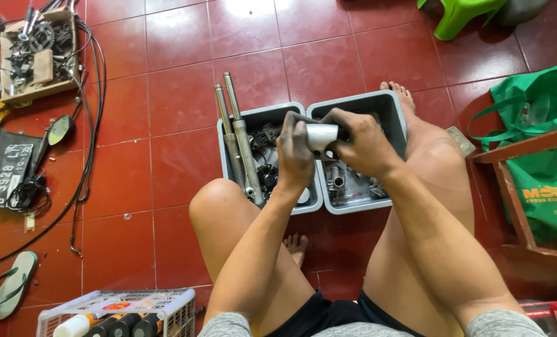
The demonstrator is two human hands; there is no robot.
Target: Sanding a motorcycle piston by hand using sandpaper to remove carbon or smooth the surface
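I sit on a red tiled floor with my knees apart. My left hand (294, 153) and my right hand (363, 143) both grip a short silver metal cylinder (321, 135), held level above two grey plastic bins. The fingers on both hands are smeared black with grease. The left bin (266, 114) holds dark engine parts and two long fork tubes (236, 137) that stick out over its far edge. The right bin (396, 106) holds several small metal parts.
A wooden tray of gears and parts (35, 56) sits far left with black cables (91, 125), a mirror (60, 130) and a plate. A white basket with bottles (122, 312) and a sandal (11, 284) lie near left. A green bag (541, 156), wooden frame (509, 181) and green stool (463, 15) stand right.
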